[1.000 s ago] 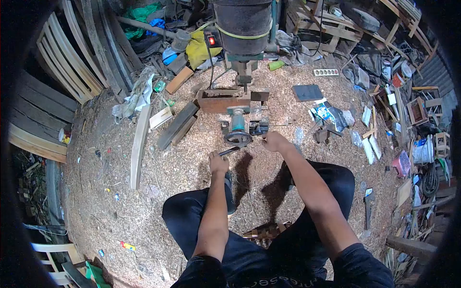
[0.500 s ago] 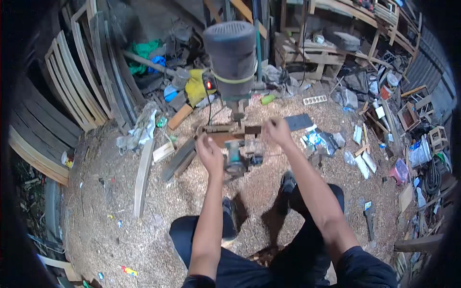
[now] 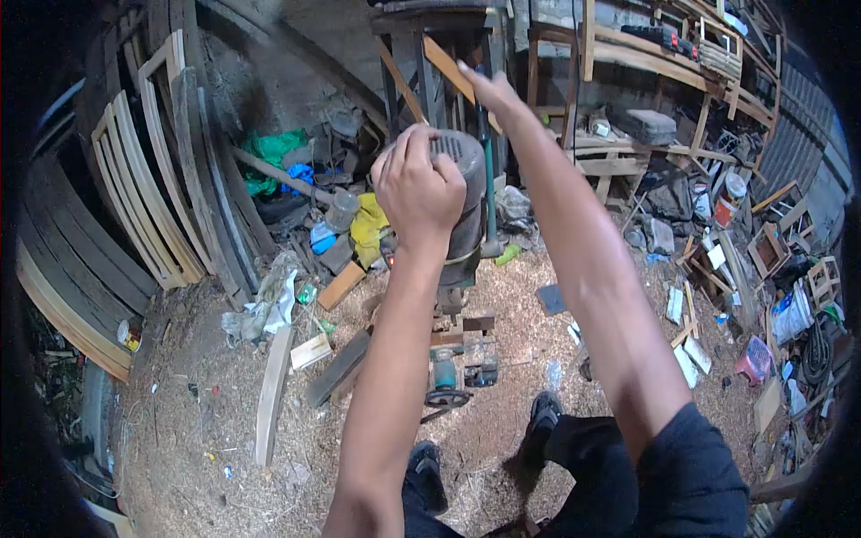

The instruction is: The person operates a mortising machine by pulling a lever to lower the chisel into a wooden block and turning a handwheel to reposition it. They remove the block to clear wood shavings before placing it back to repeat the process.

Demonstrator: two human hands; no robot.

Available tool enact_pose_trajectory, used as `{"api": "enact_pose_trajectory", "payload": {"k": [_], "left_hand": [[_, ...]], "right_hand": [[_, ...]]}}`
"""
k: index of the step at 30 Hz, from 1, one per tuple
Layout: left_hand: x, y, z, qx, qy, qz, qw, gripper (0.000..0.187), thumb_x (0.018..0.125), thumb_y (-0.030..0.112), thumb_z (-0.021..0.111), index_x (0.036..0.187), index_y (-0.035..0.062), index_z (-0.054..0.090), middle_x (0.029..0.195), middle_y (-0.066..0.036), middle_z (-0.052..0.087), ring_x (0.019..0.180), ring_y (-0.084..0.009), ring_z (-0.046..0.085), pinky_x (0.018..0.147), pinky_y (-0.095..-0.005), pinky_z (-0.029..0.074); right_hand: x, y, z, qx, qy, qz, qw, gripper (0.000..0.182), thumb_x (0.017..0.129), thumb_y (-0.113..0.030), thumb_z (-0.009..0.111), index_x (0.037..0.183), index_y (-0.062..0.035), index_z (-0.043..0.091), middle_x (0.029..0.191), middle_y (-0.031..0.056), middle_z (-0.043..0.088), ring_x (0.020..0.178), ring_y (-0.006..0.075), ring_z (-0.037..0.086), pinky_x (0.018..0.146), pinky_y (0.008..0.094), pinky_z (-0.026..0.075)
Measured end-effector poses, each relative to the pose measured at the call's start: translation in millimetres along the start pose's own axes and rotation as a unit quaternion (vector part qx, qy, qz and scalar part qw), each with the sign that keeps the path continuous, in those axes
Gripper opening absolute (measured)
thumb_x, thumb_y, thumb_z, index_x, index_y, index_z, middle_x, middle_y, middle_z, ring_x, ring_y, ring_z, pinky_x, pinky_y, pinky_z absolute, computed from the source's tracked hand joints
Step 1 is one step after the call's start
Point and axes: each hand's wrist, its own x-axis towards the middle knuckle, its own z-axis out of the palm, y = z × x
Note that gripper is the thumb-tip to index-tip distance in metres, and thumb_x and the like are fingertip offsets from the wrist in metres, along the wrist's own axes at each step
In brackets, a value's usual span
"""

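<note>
My left hand (image 3: pixel 419 184) is curled over the top left of a dark upright motor housing (image 3: pixel 465 193), its fingers bent and close together. Farther up and to the right, my right hand (image 3: pixel 496 94) reaches out with fingers stretched, nothing visible in it. It is in front of a green upright pole (image 3: pixel 491 202), near the slanted wooden boards; whether it touches the pole is unclear. Below the motor, a small vise (image 3: pixel 445 369) with a round handwheel stands by a dark wooden block (image 3: pixel 478 323).
Curved wooden pieces (image 3: pixel 143 193) lean at the left. Loose boards (image 3: pixel 272 394) lie on the shavings-covered floor (image 3: pixel 215 359). Behind is a wooden rack (image 3: pixel 619 166). Chair frames, buckets and a pink basket (image 3: pixel 755 359) are at the right. My feet are below the vise.
Both hands have moved up from beside the vise: the left onto the motor, the right toward the back. The view has tilted upward, so the motor and vise appear lower.
</note>
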Motion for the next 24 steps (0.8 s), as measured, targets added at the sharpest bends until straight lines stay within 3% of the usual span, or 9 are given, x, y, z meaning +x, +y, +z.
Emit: {"api": "enact_pose_trajectory", "payload": {"k": [1,4,8,16,17,18,20,22,24], "left_hand": [[-1.5,-1.0,1.1,-0.007,0.008,0.003,1.000,0.028,0.076,0.011,0.046,0.095,0.0042,0.066,0.101,-0.016,0.069,0.093,-0.0374,0.064,0.085,-0.0431,0.048],[-3.9,-5.4,3.9,-0.017,0.010,0.004,1.000,0.028,0.077,0.012,0.045,0.092,0.0051,0.068,0.098,-0.015,0.069,0.091,-0.0370,0.064,0.085,-0.0426,0.047],[-10.6,-6.0,4.1,-0.020,0.019,-0.008,1.000,0.027,0.078,0.014,0.046,0.088,0.0081,0.069,0.092,-0.014,0.070,0.086,-0.0363,0.065,0.084,-0.0417,0.048],[-32.3,-16.2,10.5,-0.010,0.054,0.017,0.998,0.018,0.079,0.014,0.050,0.073,0.0094,0.067,0.077,-0.009,0.068,0.079,-0.0299,0.065,0.081,-0.0405,0.045],[-36.4,-17.0,11.1,-0.010,0.053,0.018,0.998,0.018,0.079,0.014,0.050,0.073,0.0094,0.066,0.077,-0.009,0.068,0.079,-0.0299,0.065,0.081,-0.0405,0.045],[-38.8,-18.5,11.4,-0.010,0.053,0.022,0.998,0.019,0.079,0.014,0.049,0.073,0.0095,0.066,0.076,-0.009,0.068,0.078,-0.0298,0.065,0.080,-0.0406,0.045],[-43.1,-20.2,11.1,-0.014,0.050,0.024,0.998,0.020,0.079,0.014,0.048,0.074,0.0097,0.067,0.077,-0.009,0.068,0.078,-0.0312,0.065,0.079,-0.0409,0.046],[-50.5,-22.3,11.2,-0.020,0.041,0.020,0.999,0.023,0.078,0.013,0.047,0.078,0.0101,0.069,0.080,-0.011,0.069,0.077,-0.0340,0.064,0.078,-0.0416,0.046],[-57.9,-24.1,12.4,-0.016,0.049,0.026,0.998,0.020,0.078,0.014,0.048,0.072,0.0103,0.066,0.076,-0.009,0.068,0.077,-0.0308,0.065,0.079,-0.0406,0.046]], "right_hand": [[8.0,-3.6,6.7,0.041,-0.044,0.009,0.998,0.109,0.070,-0.071,0.070,0.134,0.0127,0.045,0.143,0.0320,0.041,0.139,0.0398,0.035,0.110,0.0483,0.032],[7.4,-15.0,17.4,0.032,-0.001,0.016,0.999,0.070,0.085,-0.061,0.059,0.103,0.0066,0.060,0.104,0.0229,0.060,0.101,0.0309,0.057,0.085,0.0429,0.044],[-56.5,-74.2,-33.0,0.164,-0.023,0.087,0.982,0.067,0.091,-0.067,0.045,0.065,-0.0072,0.059,0.057,0.0047,0.052,0.052,0.0188,0.050,0.052,0.0362,0.038],[-196.1,-39.4,-84.3,0.238,-0.032,-0.096,0.966,0.052,0.101,-0.047,0.044,0.068,-0.0068,0.052,0.057,0.0034,0.049,0.050,0.0160,0.046,0.052,0.0312,0.037],[-216.2,-25.6,-103.2,0.183,-0.097,-0.127,0.970,0.047,0.094,-0.042,0.051,0.078,0.0017,0.060,0.076,0.0154,0.061,0.074,0.0218,0.059,0.068,0.0339,0.044],[-253.5,-27.7,-98.3,0.190,-0.022,-0.217,0.957,0.042,0.096,-0.025,0.044,0.060,-0.0048,0.045,0.057,0.0052,0.044,0.055,0.0132,0.040,0.055,0.0277,0.030],[-300.3,0.7,-115.8,0.212,-0.037,-0.239,0.947,0.041,0.092,-0.031,0.048,0.065,-0.0003,0.050,0.057,0.0072,0.049,0.051,0.0174,0.043,0.049,0.0331,0.033],[-358.0,28.5,-128.1,0.256,-0.050,-0.225,0.939,0.037,0.090,-0.024,0.046,0.059,-0.0028,0.045,0.056,0.0060,0.045,0.053,0.0166,0.044,0.051,0.0317,0.033],[-408.7,80.3,-134.8,0.250,-0.057,-0.305,0.917,0.034,0.088,-0.021,0.046,0.059,-0.0040,0.045,0.060,0.0076,0.050,0.059,0.0199,0.047,0.061,0.0328,0.039]]}}
